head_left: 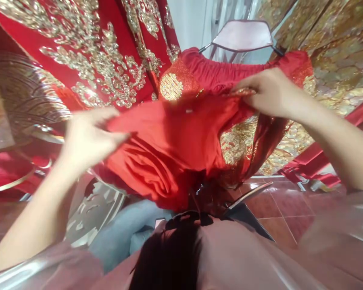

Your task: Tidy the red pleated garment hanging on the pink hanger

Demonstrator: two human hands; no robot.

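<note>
A red garment (175, 141) is stretched out between my hands, its plain cloth bunched in folds at the lower left. My left hand (89, 137) pinches its left edge between thumb and fingers, slightly blurred. Higher up on the right, my right hand (269, 90) is closed on the cloth's upper edge, with gold trim showing by the fingertips. Right behind hangs a red top (226, 68) with a gathered neckline and gold emblems, on a pale hanger (243, 35). Whether the held cloth is part of that top, I cannot tell.
Red cloth with gold beading (99, 52) hangs at the upper left. Gold sequined fabric (341, 68) covers the right side. Below are reddish floor tiles (278, 205), a dark flat object (254, 221) close to my body, and a pale patterned panel (92, 207).
</note>
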